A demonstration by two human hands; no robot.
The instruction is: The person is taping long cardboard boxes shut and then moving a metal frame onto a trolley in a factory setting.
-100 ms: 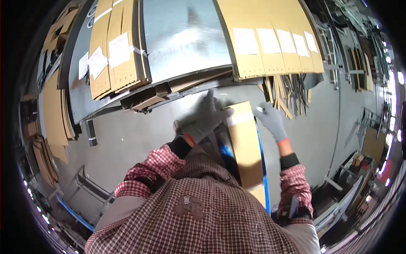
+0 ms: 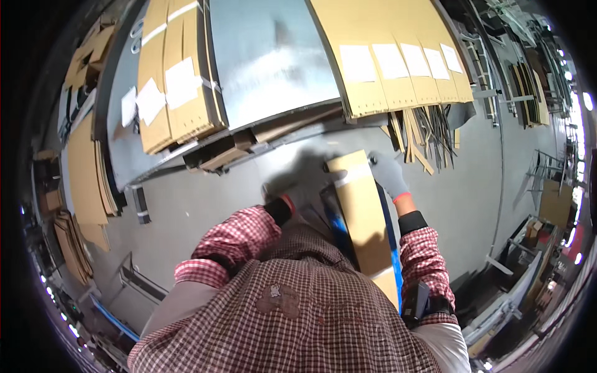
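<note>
Our grey-gloved right hand (image 2: pixel 389 176) and blurred left hand (image 2: pixel 303 191) flank the long tan cardboard piece (image 2: pixel 359 208) before us; we cannot tell whether either grips; uneven holding could tip it

White sheets (image 2: pixel 357 63) on cardboard stacks (image 2: pixel 385 22), any print unreadable.

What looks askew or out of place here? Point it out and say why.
The thin strips at upper right, below the near edge of the cardboard stack: they splay at uneven angles, while the stack itself looks neat.
</note>
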